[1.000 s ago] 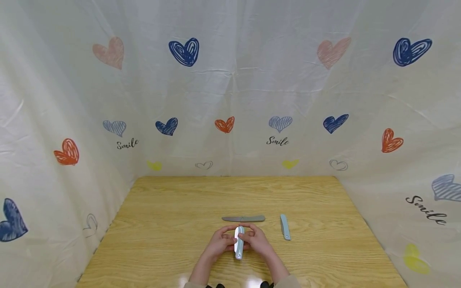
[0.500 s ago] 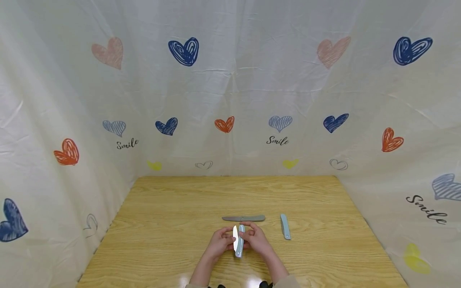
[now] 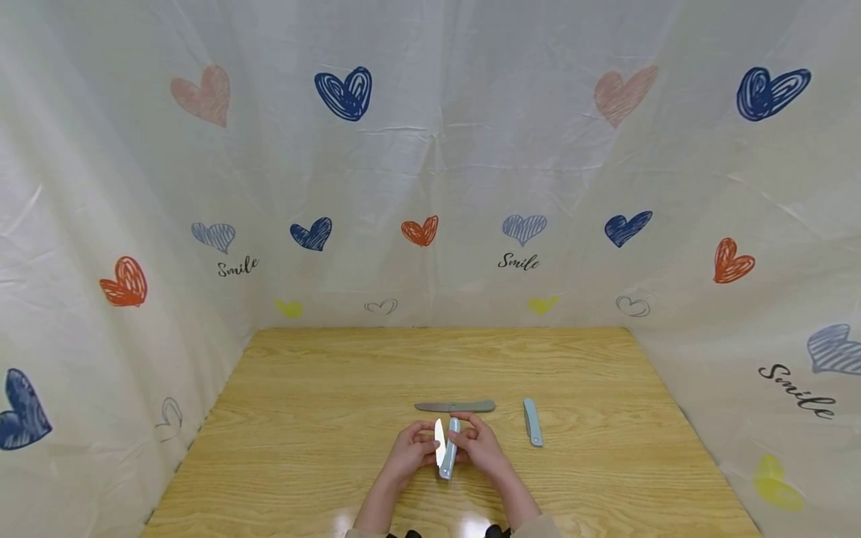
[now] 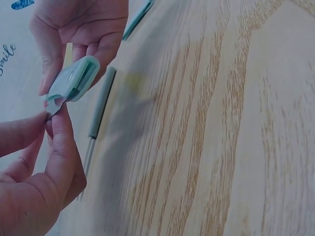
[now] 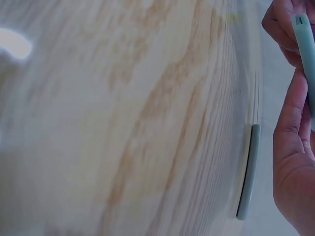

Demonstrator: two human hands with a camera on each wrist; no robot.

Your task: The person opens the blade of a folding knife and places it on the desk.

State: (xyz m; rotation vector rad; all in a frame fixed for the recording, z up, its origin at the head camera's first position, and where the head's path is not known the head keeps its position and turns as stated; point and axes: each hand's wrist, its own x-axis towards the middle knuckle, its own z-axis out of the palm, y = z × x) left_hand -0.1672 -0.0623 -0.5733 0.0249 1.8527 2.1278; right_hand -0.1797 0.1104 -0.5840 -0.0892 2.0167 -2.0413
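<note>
Behind the table (image 3: pixel 323 388) and along both its sides I see pale cloth (image 3: pixel 471 187) printed with hearts (image 3: pixel 312 235) and "Smile" (image 3: pixel 519 261).

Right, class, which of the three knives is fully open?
The grey-green knife lying crosswise; the blue knife at right is folded, the held knife only partly open.
</note>
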